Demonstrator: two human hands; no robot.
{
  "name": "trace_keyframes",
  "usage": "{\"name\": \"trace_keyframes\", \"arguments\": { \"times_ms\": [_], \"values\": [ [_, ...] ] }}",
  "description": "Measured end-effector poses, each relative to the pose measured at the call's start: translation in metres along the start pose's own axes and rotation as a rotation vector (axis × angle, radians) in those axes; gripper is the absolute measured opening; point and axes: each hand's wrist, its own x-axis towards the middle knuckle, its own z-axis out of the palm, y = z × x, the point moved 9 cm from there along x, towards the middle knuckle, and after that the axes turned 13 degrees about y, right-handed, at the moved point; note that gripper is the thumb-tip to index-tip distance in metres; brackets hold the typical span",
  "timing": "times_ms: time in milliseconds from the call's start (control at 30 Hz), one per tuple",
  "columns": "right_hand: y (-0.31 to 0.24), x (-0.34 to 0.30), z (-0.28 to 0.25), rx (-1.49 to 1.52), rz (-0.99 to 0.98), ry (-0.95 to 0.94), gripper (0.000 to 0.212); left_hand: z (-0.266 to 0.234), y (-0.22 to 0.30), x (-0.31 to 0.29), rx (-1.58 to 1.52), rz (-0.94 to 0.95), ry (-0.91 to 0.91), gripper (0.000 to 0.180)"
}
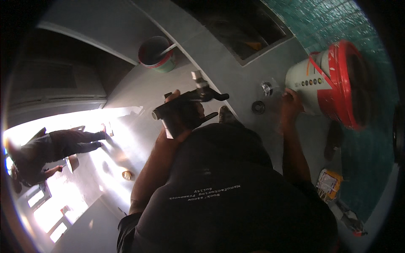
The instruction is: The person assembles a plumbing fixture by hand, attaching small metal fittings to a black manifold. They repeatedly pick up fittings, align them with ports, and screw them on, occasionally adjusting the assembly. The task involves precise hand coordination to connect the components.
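Observation:
In my left hand is a black tap-like fitting with a round open end, a silver connector on top and lever-like arms. The fingers wrap round it, and a white piece shows below. My right hand is over the grey counter, close against a pale bucket with a red rim and handle. Its fingers are curled; what they hold, if anything, is too small to make out. Just left of that hand lie a shiny chrome part in clear plastic and a dark ring.
A sink opening is cut into the counter, beside green wall tiles. A second bucket with a stick stands on the floor. Another person stands at far left near bright light. A yellow-white packet lies at right.

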Motion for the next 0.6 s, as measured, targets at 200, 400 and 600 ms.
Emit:
{"name": "trace_keyframes", "arguments": {
  "times_ms": [200, 400, 600],
  "values": [
    [-0.085, 0.004, 0.019, 0.584, 0.458, -0.259, 0.024, -0.001, 0.025, -0.011, 0.477, 0.357, -0.054, 0.045],
    [-0.279, -0.006, 0.025, 0.881, 0.336, -0.721, 0.031, 0.044, 0.026, -0.05, 0.794, 0.395, -0.161, 0.044],
    [-0.398, -0.026, 0.012, 1.004, -0.237, -0.929, 0.033, 0.059, 0.023, -0.069, 0.775, 0.423, -0.12, 0.048]
  ]
}}
